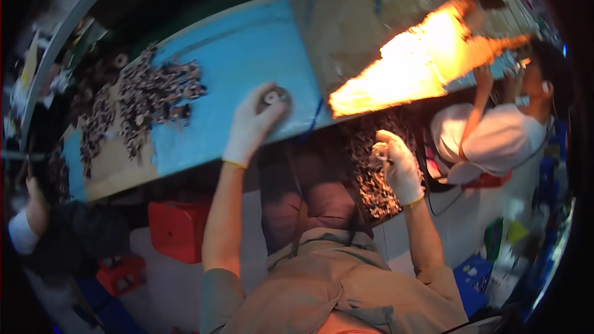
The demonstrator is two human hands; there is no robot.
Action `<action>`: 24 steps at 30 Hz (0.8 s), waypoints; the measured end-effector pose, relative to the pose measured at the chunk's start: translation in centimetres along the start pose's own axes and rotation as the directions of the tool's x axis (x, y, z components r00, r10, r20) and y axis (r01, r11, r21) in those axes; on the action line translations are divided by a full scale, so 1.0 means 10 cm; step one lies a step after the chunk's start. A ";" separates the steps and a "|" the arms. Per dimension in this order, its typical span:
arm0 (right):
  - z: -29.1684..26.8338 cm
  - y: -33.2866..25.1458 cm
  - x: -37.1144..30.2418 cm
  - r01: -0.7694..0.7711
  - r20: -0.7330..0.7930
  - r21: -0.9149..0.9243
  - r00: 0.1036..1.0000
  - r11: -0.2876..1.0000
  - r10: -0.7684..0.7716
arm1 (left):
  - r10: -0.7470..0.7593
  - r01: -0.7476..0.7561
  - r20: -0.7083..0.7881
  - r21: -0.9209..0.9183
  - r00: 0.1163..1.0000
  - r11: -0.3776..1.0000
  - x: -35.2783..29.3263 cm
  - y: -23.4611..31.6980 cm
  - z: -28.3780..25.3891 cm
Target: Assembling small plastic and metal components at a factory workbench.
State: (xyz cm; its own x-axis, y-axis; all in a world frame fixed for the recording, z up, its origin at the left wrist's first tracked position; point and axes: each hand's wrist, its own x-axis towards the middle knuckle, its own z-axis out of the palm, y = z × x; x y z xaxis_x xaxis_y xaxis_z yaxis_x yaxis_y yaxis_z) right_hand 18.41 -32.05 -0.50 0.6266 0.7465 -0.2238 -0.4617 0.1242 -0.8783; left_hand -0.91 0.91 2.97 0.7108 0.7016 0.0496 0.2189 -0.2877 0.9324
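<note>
So you've got a big blue-topped table point(247, 49) running across in front of you, with a brown sheet point(337, 31) over its far right part. A blazing yellow-orange patch of glare point(414, 62) washes out much of that side. A co-worker in a light top point(504, 139) sits just past it on your right. There's a messy heap of small brown parts point(145, 96) on the table's left end, and another batch of brown bits point(376, 195) sits below the table edge by your right hand point(401, 170). That hand is gloved in white with the fingers curled in; can't tell if they're pinching anything. Your left hand point(249, 125), gloved too, is over the table, thumb and fingers closed on a little round piece with a hole point(273, 96).
</note>
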 end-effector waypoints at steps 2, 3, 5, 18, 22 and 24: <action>0.93 -0.33 0.10 -0.208 0.077 -0.048 0.974 0.977 0.211 | -0.038 0.037 -0.023 -0.045 0.999 0.998 -0.02 -0.12 0.01; 1.21 -0.27 0.25 -0.199 0.072 -0.101 0.976 0.975 0.207 | -0.064 0.063 -0.004 -0.098 0.998 0.993 -0.02 -0.13 0.02; 1.80 -0.36 0.47 -0.193 0.116 -0.210 0.968 0.958 0.221 | -0.123 0.125 0.026 -0.164 0.992 0.979 -0.02 -0.06 0.00; 2.64 -0.35 1.31 0.356 0.367 -0.918 0.930 -0.173 -0.032 | -0.145 0.154 0.109 -0.077 0.983 0.985 0.07 -0.14 -0.10; 2.77 -0.28 1.33 0.416 0.414 -0.816 0.905 -0.401 0.098 | -0.109 0.108 -0.006 -0.090 0.994 0.990 -0.01 -0.20 -0.09; 2.75 -0.28 1.38 0.414 0.415 -0.788 0.904 -0.456 0.105 | -0.102 0.088 -0.049 -0.236 0.994 0.968 -0.01 -0.11 -0.08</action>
State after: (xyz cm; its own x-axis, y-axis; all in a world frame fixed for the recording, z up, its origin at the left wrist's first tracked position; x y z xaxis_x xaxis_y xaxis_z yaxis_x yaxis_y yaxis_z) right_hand 11.07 -4.09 10.49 0.2575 0.9589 -0.1189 0.9647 -0.2622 -0.0255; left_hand -1.73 1.68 2.24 0.6511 0.7585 -0.0287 0.1166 -0.0625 0.9912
